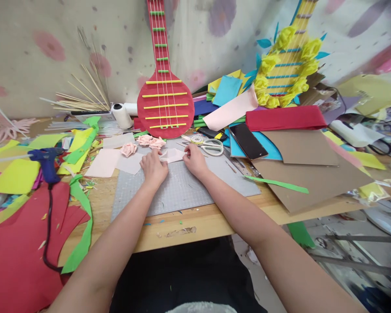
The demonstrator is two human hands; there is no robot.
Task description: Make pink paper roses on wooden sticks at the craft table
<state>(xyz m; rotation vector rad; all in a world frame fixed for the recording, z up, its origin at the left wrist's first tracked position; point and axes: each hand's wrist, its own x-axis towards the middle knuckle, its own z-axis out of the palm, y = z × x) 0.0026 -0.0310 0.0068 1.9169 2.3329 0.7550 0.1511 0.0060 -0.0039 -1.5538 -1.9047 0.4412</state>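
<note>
A strip of pale pink paper (175,155) lies between my two hands, low over the grey cutting mat (182,193). My left hand (154,167) has its fingers closed on the left end, where the paper looks bent up. At the right end, my right hand (195,161) pinches the edge between thumb and curled fingers. Several pink paper roses (129,149) sit just beyond my left hand. Flat pale pink sheets (103,163) lie left of it. White-handled scissors (212,147) rest behind my right hand.
A red paper lute (165,104) stands behind the mat; a yellow one (282,74) with paper flowers leans at right. A phone (248,141) and brown cardboard (313,182) lie right. A blue glue gun (47,163), its cable, and coloured paper scraps (14,176) crowd the left.
</note>
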